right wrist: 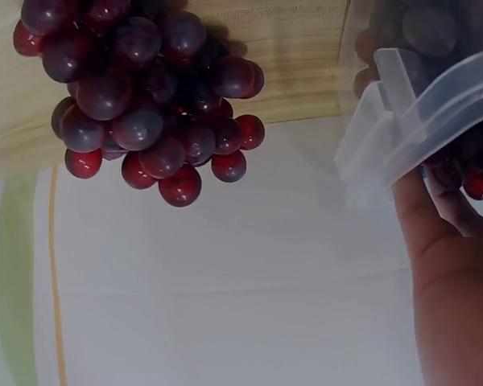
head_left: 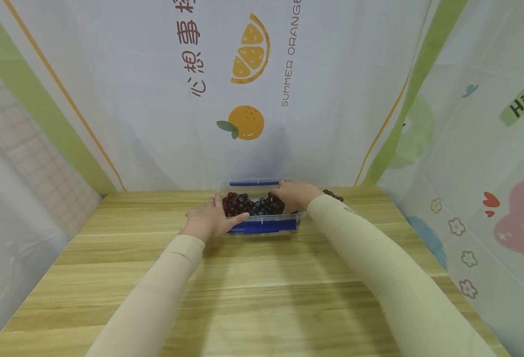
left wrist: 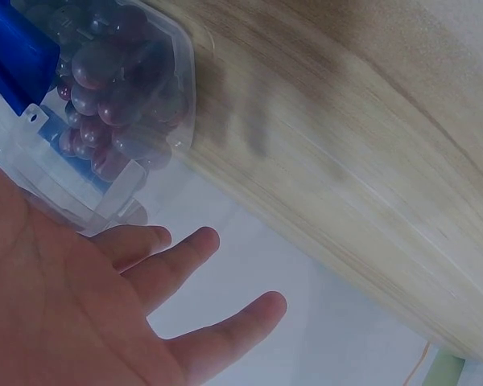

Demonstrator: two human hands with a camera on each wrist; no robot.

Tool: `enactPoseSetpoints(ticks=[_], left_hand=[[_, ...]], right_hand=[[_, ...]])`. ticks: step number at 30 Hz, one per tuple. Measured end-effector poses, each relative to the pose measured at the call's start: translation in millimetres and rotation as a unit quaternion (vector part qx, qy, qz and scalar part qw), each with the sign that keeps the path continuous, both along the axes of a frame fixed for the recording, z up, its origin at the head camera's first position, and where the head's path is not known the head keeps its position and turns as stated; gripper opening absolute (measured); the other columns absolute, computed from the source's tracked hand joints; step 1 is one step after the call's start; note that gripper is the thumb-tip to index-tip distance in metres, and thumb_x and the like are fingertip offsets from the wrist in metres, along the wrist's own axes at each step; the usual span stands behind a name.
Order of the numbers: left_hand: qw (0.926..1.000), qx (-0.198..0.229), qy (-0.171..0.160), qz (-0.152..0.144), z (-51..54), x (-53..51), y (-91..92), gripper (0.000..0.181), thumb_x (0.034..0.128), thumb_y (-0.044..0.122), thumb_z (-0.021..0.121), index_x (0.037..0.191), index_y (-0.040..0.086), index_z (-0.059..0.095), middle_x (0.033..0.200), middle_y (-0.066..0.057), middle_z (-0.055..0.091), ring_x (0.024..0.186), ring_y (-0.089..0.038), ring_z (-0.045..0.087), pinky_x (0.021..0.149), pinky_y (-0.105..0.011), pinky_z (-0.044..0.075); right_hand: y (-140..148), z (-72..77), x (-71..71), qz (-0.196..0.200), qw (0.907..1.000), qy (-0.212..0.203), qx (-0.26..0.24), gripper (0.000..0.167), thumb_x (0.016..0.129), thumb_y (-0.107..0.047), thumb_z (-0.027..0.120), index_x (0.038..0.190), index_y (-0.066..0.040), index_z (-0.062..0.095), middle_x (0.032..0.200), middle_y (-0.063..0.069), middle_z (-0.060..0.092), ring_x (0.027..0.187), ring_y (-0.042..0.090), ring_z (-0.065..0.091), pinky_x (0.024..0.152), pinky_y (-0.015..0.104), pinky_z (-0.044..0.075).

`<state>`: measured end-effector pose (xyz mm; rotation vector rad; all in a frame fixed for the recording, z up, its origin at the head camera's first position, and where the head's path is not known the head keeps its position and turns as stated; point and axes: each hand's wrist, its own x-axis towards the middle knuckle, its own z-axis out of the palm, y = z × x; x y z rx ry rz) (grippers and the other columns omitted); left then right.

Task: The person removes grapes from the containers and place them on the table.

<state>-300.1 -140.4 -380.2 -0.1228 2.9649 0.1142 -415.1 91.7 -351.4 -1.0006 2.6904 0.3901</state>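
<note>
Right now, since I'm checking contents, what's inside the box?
Dark red and bluish grapes. The right hand reaches in, covering what's beneath it; whatever lies under the grapes is hidden too.

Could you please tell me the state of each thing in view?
Box: open, upright
Front blue flap: unfastened
Boxed grapes: bunched, partly hidden
Outer grapes: bunched, beside the box
Left hand: fingers spread, against the box
Right hand: fingers inside box, grip unclear
</note>
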Motion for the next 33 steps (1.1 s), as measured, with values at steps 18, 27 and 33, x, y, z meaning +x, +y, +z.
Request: enactPoseSetpoints(ticks=[18, 27, 33], left_hand=[[0.9999, 0.006, -0.004, 0.008, -2.2, -0.6, -0.5, 0.128, 0.0893, 0.098, 0.022, 0.170, 0.001, 0.001, 0.175, -0.024, 0.026, 0.121, -0.054, 0.068, 0.113, -0.075, 0.042], [1.0000, 0.002, -0.001, 0.005, -2.8, -1.9, -0.7, 0.130, 0.0880, 0.099, 0.020, 0.170, 0.000, 0.003, 0.173, -0.025, 0.029, 0.115, -0.052, 0.071, 0.111, -0.075, 0.044], [1.0000, 0.001, -0.001, 0.002, -2.2, -1.5, -0.8, 0.129, 0.0891, 0.098, 0.021, 0.170, 0.000, 0.003, 0.173, -0.025, 0.029, 0.116, -0.051, 0.071, 0.111, -0.075, 0.044]], right_hand=[[0.0, -2.4, 0.6, 0.007, 0.9992, 0.005, -0.039, 0.060, 0.095, -0.023, 0.084, 0.150, -0.019, 0.060, 0.152, 0.012, 0.061, 0.140, 0.033, 0.059, 0.112, 0.049, 0.055], [-5.7, -6.3, -0.6, 0.006, 0.9995, 0.028, -0.014, 0.062, 0.096, -0.023, 0.082, 0.153, -0.015, 0.057, 0.152, 0.017, 0.060, 0.135, 0.034, 0.063, 0.112, 0.048, 0.055], [-6.3, -6.0, -1.4, 0.011, 0.9990, 0.022, -0.038, 0.040, 0.096, -0.015, 0.080, 0.135, -0.017, 0.070, 0.129, 0.010, 0.067, 0.115, 0.026, 0.066, 0.099, 0.043, 0.058]])
